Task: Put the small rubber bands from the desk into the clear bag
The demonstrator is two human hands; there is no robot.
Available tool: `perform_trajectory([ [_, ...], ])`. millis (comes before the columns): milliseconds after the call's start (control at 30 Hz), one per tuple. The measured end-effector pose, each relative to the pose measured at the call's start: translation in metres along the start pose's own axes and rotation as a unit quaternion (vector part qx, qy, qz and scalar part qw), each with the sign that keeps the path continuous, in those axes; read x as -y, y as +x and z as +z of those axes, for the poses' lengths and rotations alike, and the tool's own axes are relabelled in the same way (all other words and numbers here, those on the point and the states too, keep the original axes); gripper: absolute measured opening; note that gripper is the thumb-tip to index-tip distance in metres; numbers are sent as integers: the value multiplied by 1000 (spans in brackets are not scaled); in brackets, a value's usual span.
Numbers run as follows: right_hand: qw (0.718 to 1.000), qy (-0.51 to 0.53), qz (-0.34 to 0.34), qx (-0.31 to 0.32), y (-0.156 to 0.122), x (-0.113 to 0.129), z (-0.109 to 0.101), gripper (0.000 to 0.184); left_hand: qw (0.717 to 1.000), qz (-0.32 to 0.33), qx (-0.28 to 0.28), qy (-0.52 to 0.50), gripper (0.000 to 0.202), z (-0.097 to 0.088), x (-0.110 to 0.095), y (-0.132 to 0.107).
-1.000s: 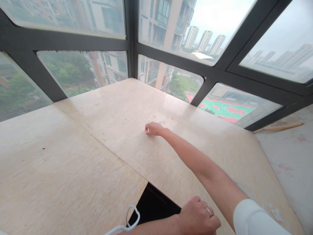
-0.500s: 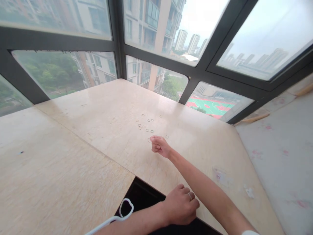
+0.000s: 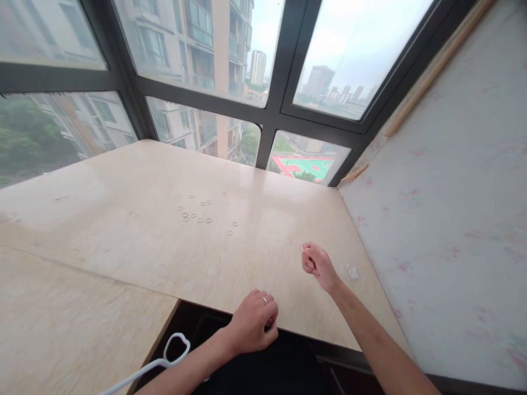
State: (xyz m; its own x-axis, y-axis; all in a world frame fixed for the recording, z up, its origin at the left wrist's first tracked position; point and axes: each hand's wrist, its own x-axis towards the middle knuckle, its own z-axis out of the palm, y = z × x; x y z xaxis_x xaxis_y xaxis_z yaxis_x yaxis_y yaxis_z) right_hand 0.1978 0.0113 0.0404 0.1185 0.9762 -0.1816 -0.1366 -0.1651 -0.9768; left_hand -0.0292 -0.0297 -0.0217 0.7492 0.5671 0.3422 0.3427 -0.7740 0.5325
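Observation:
My right hand (image 3: 317, 265) hovers over the right part of the beige stone sill (image 3: 123, 219), fingers curled and pinching a small ring (image 3: 302, 248) between thumb and forefinger. Several small rings (image 3: 197, 214) lie scattered on the sill to the left of that hand, well apart from it. My left hand (image 3: 253, 322), wearing a band on one finger, rests curled on the sill's near edge; what it holds, if anything, is hidden.
Dark-framed windows (image 3: 272, 118) close off the far side of the sill. A pale wall (image 3: 444, 208) rises at the right. A white cord loop (image 3: 175, 348) hangs by my left forearm over a dark gap (image 3: 263, 362) below the sill edge.
My right hand has pulled back from the scattered rings toward the right and nearer to me, with a ring pinched in it. The view has swung to the right. My left hand stays at the edge.

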Motion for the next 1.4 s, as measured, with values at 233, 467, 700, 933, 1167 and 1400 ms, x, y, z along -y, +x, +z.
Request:
perform_trajectory([
  [233,964,-219,-38,-145,-24,-5,-62,21,999,-35,28,-2,15,0,-5,5],
  [467,907,-392,-96,-122,-25,-6,-68,22,999,-36,31,-7,15,-2,-5,4],
  [700,926,-347,-121,-89,-38,-23,-56,24,997,-46,39,-49,16,-7,-3,6],
  [933,907,-390,-156,-7,-53,-66,-39,23,982,-105,100,-120,19,-28,-6,16],
  [1167,885,-419,-198,-41,-51,-76,-41,28,947,-247,70,-194,7,-64,12,35],
  [1400,864,-445,-233,-36,-52,-76,-40,31,854,-419,-275,-142,18,-118,111,55],
])
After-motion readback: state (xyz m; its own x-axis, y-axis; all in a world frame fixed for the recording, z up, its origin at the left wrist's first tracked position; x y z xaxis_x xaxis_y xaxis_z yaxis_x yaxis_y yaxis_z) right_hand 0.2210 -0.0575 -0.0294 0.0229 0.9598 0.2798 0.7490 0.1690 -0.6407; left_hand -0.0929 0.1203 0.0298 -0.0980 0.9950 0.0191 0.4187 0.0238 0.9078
